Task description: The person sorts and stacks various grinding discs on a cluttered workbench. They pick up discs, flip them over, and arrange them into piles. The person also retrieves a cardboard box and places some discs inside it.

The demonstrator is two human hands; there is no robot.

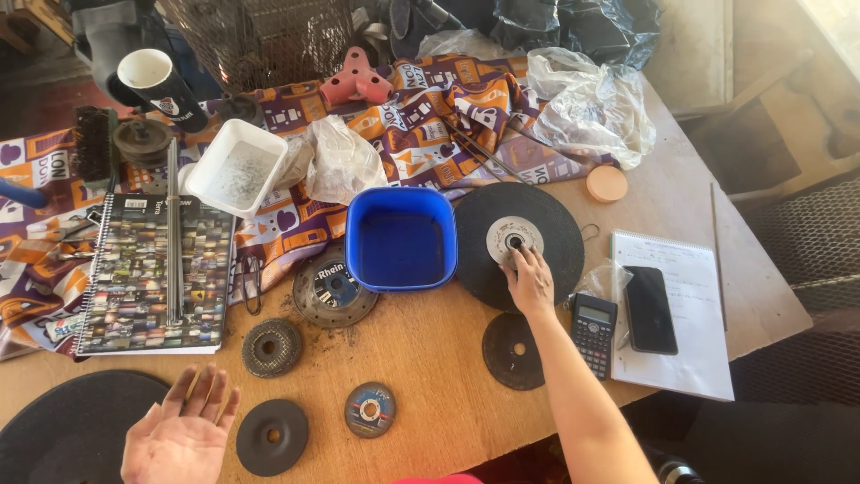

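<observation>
A cluttered wooden table (430,358) filled the head view, its far half draped in a purple and orange patterned cloth (430,116). The right hand (530,280) reached out to the large black cutting disc (518,242) lying flat just right of the blue plastic tub (400,238); its fingertips pressed on the disc's pale centre label — touching from above, not clasping it. The left hand (182,436) hovered near the table's near left edge, palm up, fingers spread and holding nothing, just left of a dark grinding disc (271,436).

Smaller discs lay scattered flat across the bare wood as if laid out for comparison: a small blue-labelled one (370,409), a worn flap disc (270,347), a thin dark disc (512,350) below the right wrist. A calculator (593,332) and a black phone (649,309) sat on the right, the phone on a notepad (690,314) — kept apart from the grit. A spiral-bound catalogue (148,273) lay at the left.
</observation>
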